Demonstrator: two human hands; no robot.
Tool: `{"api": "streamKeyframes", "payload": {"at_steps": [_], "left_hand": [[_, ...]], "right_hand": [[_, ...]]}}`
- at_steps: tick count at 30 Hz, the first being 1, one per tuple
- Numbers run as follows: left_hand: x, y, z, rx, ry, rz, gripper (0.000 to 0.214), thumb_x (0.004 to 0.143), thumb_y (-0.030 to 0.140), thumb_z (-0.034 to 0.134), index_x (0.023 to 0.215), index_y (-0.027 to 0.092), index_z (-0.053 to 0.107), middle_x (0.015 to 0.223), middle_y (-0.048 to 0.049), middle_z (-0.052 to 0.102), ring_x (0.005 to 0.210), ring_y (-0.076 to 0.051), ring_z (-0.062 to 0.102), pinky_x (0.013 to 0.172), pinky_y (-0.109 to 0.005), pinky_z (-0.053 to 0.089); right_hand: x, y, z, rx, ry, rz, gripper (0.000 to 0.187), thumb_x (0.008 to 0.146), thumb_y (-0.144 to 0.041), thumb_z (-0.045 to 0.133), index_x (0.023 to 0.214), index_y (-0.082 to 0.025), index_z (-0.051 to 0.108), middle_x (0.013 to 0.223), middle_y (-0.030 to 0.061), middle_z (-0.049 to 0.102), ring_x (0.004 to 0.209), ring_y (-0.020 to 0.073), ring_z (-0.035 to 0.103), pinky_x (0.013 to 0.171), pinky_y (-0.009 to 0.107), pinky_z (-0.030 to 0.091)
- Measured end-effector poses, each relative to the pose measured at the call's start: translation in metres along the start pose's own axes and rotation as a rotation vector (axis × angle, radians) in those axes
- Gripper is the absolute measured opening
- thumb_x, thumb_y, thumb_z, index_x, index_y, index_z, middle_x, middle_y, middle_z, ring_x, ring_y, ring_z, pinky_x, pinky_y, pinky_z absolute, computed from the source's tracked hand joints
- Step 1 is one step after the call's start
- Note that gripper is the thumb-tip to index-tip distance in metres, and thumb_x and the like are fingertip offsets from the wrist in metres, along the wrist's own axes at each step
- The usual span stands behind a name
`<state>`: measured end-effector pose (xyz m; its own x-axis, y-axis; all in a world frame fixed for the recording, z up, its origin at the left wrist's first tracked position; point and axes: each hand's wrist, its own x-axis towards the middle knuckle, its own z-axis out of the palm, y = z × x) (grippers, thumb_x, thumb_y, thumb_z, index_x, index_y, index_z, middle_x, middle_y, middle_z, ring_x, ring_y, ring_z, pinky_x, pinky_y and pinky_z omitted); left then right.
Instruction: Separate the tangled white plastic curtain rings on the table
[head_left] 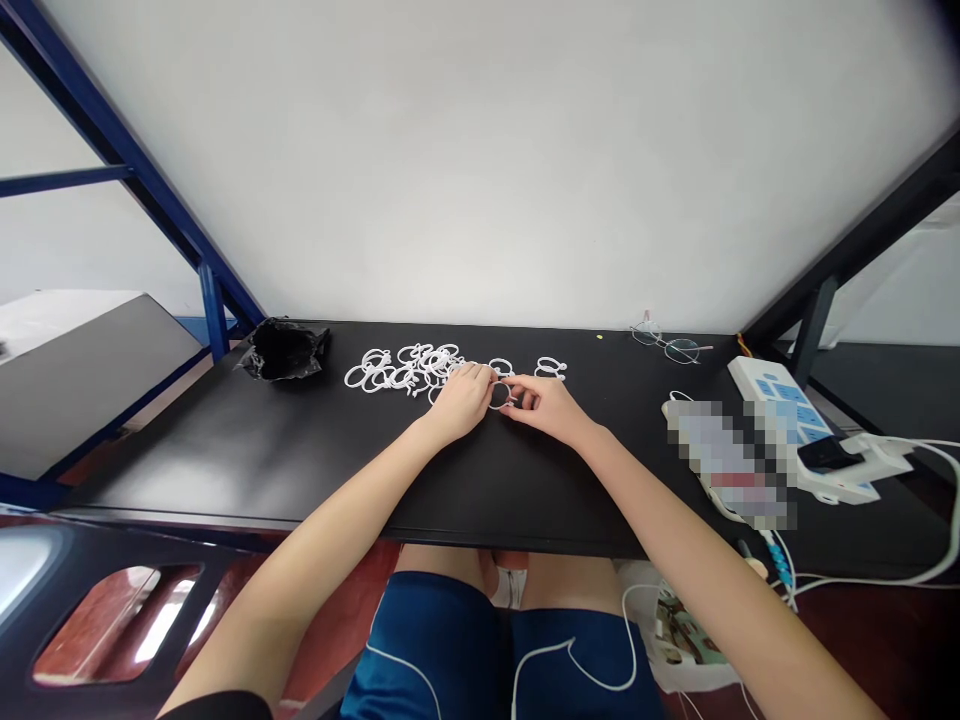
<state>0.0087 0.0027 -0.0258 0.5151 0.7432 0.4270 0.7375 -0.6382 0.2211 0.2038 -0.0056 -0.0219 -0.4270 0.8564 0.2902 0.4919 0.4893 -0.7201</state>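
Note:
Between my two hands a thin white curtain ring (499, 408) is held upright just above the black table. My left hand (465, 397) grips its left side, with the back of the hand turned up and most fingers hidden. On the right side, my right hand (546, 405) pinches the ring between thumb and fingers. A loose pile of similar white rings (431, 362) lies to the left, beside and behind my left hand. Another ring (501, 362) lies behind the held one. A small group of rings (550, 373) rests beyond my right hand.
A crumpled black plastic bag (285, 350) stands open at the table's left. Eyeglasses (681, 350) lie at the back right. Nearer are a phone (720, 460), partly blurred out, and a white power strip (780, 390) with plugged-in cables. A wall (480, 180) borders the black table (247, 450).

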Motion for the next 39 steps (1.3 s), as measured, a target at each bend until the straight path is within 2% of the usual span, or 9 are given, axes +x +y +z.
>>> {"api": "streamKeyframes", "payload": {"at_steps": [4, 7, 14, 19, 26, 29, 32, 34, 39], "left_hand": [[-0.001, -0.003, 0.002, -0.015, 0.023, -0.03, 0.027, 0.095, 0.016, 0.035, 0.117, 0.012, 0.051, 0.105, -0.0127, 0.065, 0.1, -0.025, 0.057, 0.092, -0.042, 0.044], [0.0, -0.005, 0.002, -0.052, 0.012, -0.025, 0.028, 0.095, 0.016, 0.035, 0.116, 0.013, 0.053, 0.106, -0.0125, 0.065, 0.1, -0.024, 0.058, 0.092, -0.041, 0.045], [0.001, 0.003, -0.008, -0.166, 0.044, 0.054, 0.027, 0.097, 0.025, 0.038, 0.115, 0.017, 0.056, 0.101, -0.01, 0.062, 0.096, -0.023, 0.058, 0.09, -0.04, 0.046], [0.0, 0.007, -0.014, -0.193, 0.037, 0.155, 0.025, 0.094, 0.028, 0.045, 0.114, 0.017, 0.056, 0.112, -0.0113, 0.06, 0.102, -0.024, 0.056, 0.092, -0.04, 0.045], [0.0, 0.008, -0.014, -0.219, 0.008, 0.146, 0.025, 0.094, 0.031, 0.046, 0.113, 0.018, 0.054, 0.111, -0.0101, 0.062, 0.099, -0.023, 0.056, 0.092, -0.04, 0.044], [0.001, 0.007, -0.014, -0.226, -0.004, 0.165, 0.019, 0.09, 0.029, 0.052, 0.106, 0.017, 0.056, 0.103, -0.0089, 0.063, 0.094, -0.022, 0.057, 0.087, -0.037, 0.045], [0.002, 0.005, -0.013, -0.21, -0.029, 0.171, 0.007, 0.086, 0.024, 0.056, 0.086, 0.018, 0.056, 0.086, -0.0058, 0.059, 0.082, -0.019, 0.055, 0.076, -0.032, 0.045], [0.002, 0.005, -0.013, -0.196, -0.028, 0.158, 0.008, 0.085, 0.022, 0.055, 0.078, 0.018, 0.053, 0.081, -0.0045, 0.056, 0.077, -0.018, 0.053, 0.071, -0.03, 0.044], [0.001, 0.006, -0.014, -0.181, -0.04, 0.101, 0.01, 0.088, 0.026, 0.051, 0.083, 0.018, 0.053, 0.083, -0.0038, 0.056, 0.073, -0.016, 0.054, 0.066, -0.028, 0.043]], "right_hand": [[-0.001, -0.004, -0.002, -0.011, 0.033, 0.024, 0.029, 0.08, -0.028, 0.066, 0.106, -0.017, 0.072, 0.075, 0.0025, 0.069, 0.053, 0.012, 0.058, 0.058, 0.027, 0.049], [-0.001, -0.007, -0.002, 0.003, 0.051, 0.026, 0.023, 0.086, -0.03, 0.059, 0.097, -0.016, 0.075, 0.064, 0.002, 0.067, 0.054, 0.0144, 0.061, 0.058, 0.029, 0.049], [0.0, -0.004, 0.0, -0.007, 0.178, -0.063, 0.023, 0.089, -0.033, 0.057, 0.096, -0.019, 0.073, 0.075, 0.0046, 0.069, 0.057, 0.0153, 0.062, 0.057, 0.029, 0.05], [-0.001, -0.006, 0.0, 0.021, 0.186, -0.082, 0.022, 0.09, -0.035, 0.057, 0.095, -0.02, 0.073, 0.077, 0.0042, 0.069, 0.058, 0.0153, 0.063, 0.057, 0.029, 0.052], [-0.001, -0.009, 0.0, 0.056, 0.186, -0.094, 0.022, 0.09, -0.036, 0.057, 0.091, -0.021, 0.073, 0.076, 0.0037, 0.069, 0.055, 0.0149, 0.063, 0.056, 0.029, 0.052], [-0.003, -0.012, 0.006, 0.038, 0.175, -0.129, 0.022, 0.089, -0.036, 0.058, 0.088, -0.021, 0.073, 0.078, 0.0041, 0.071, 0.058, 0.015, 0.063, 0.058, 0.029, 0.052], [-0.003, -0.015, 0.013, -0.01, 0.169, -0.158, 0.02, 0.089, -0.035, 0.059, 0.086, -0.021, 0.073, 0.076, 0.0035, 0.072, 0.058, 0.0145, 0.061, 0.058, 0.028, 0.05], [-0.004, -0.015, 0.015, -0.014, 0.173, -0.155, 0.02, 0.089, -0.034, 0.059, 0.086, -0.021, 0.073, 0.077, 0.0035, 0.072, 0.059, 0.0148, 0.061, 0.058, 0.028, 0.05], [-0.004, -0.015, 0.014, -0.022, 0.243, -0.177, 0.018, 0.089, -0.033, 0.059, 0.09, -0.021, 0.072, 0.08, 0.0049, 0.072, 0.064, 0.0167, 0.063, 0.062, 0.03, 0.052]]}}
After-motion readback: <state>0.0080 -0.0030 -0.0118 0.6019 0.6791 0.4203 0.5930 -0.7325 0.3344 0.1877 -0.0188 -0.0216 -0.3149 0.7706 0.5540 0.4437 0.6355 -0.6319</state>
